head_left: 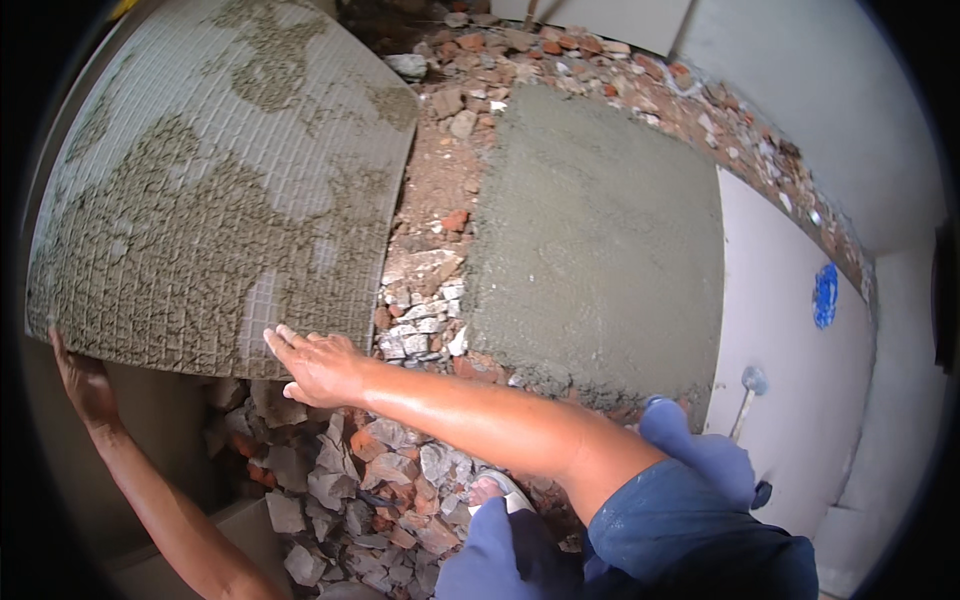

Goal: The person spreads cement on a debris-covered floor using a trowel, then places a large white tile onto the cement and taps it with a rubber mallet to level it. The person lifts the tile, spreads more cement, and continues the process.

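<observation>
A large tile stands tilted up at the left, its ribbed underside facing me and patchily coated with grey mortar. My left hand is at its lower left corner, with one finger showing at the edge and the others hidden behind it. Near the lower right edge, my right hand has its fingers stretched out over the mortared face and its thumb just below the edge. Right of the tile lies a smoothed bed of wet grey mortar.
Broken stone and brick rubble covers the ground by my feet, with a sandalled foot on it. At the right lies a pale tile with a blue mark and a round-headed, long-handled tool. A grey wall stands beyond.
</observation>
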A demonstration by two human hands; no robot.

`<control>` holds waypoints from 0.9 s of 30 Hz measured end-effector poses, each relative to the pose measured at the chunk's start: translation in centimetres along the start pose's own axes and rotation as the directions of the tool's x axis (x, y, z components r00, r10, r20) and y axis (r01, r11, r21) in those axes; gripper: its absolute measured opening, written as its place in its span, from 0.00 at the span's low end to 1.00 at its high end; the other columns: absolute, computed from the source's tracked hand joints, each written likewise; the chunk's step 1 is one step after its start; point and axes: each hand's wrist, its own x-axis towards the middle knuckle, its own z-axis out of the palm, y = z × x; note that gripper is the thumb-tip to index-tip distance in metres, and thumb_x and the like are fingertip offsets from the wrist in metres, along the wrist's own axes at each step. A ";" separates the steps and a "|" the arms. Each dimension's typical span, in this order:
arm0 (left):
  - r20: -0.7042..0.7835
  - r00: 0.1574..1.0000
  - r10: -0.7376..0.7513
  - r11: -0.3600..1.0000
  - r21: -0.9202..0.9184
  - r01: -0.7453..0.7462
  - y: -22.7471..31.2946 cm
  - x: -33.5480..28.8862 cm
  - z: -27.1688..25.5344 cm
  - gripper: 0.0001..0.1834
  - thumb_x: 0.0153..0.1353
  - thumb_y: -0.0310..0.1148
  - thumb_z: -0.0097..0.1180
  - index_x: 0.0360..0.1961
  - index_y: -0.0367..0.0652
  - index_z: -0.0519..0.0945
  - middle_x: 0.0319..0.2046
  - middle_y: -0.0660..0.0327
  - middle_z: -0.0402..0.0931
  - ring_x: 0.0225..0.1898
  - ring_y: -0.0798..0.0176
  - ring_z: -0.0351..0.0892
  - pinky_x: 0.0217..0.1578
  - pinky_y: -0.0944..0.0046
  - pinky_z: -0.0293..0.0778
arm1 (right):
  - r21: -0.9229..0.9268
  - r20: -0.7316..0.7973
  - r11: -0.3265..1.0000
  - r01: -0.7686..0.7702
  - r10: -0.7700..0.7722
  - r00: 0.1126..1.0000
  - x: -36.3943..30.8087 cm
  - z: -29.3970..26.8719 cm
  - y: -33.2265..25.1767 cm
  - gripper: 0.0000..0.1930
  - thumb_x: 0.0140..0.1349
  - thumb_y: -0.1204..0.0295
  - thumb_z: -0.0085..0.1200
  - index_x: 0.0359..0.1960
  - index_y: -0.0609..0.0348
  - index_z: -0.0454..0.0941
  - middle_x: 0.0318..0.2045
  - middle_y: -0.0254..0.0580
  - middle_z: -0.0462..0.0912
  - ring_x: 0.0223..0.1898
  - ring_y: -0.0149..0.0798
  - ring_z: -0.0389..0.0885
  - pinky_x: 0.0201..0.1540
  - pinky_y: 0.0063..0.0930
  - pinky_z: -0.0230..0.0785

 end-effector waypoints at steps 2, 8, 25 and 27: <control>-0.105 0.988 -0.115 0.973 -0.212 0.091 0.4 -0.3 1.3 0.24 0.72 0.28 0.39 0.68 0.37 0.57 0.67 0.53 0.58 0.67 0.57 0.58 0.68 0.61 0.54 | -0.071 0.056 0.997 0.033 -0.029 0.998 -2.3 -1.5 0.9 0.43 0.61 0.59 0.54 0.71 0.62 0.43 0.70 0.60 0.52 0.61 0.58 0.69 0.59 0.46 0.68; -0.268 0.822 -0.503 0.834 -0.402 0.379 3.8 -1.9 5.4 0.41 0.70 0.50 0.43 0.72 0.39 0.41 0.73 0.53 0.38 0.71 0.52 0.45 0.69 0.51 0.48 | 0.058 -0.003 0.988 -0.142 0.143 0.990 -14.0 -7.3 10.6 0.41 0.62 0.58 0.54 0.72 0.56 0.47 0.71 0.52 0.53 0.70 0.49 0.57 0.71 0.41 0.50; -0.249 0.716 -0.652 0.750 -0.350 0.562 5.0 -7.2 14.4 0.47 0.66 0.59 0.42 0.71 0.35 0.41 0.71 0.49 0.43 0.72 0.49 0.45 0.70 0.50 0.45 | 0.163 -0.734 0.633 -0.757 0.591 0.336 -53.4 -20.9 23.7 0.42 0.62 0.46 0.52 0.69 0.63 0.55 0.59 0.56 0.73 0.58 0.48 0.76 0.62 0.37 0.64; -0.260 0.698 -0.667 0.744 -0.285 0.605 5.1 -9.0 14.6 0.50 0.65 0.60 0.44 0.71 0.34 0.38 0.70 0.47 0.47 0.70 0.50 0.50 0.66 0.51 0.55 | 0.323 -0.693 0.664 -0.674 0.651 0.310 -53.5 -19.6 24.3 0.41 0.62 0.47 0.53 0.69 0.63 0.57 0.57 0.54 0.75 0.55 0.45 0.78 0.61 0.36 0.64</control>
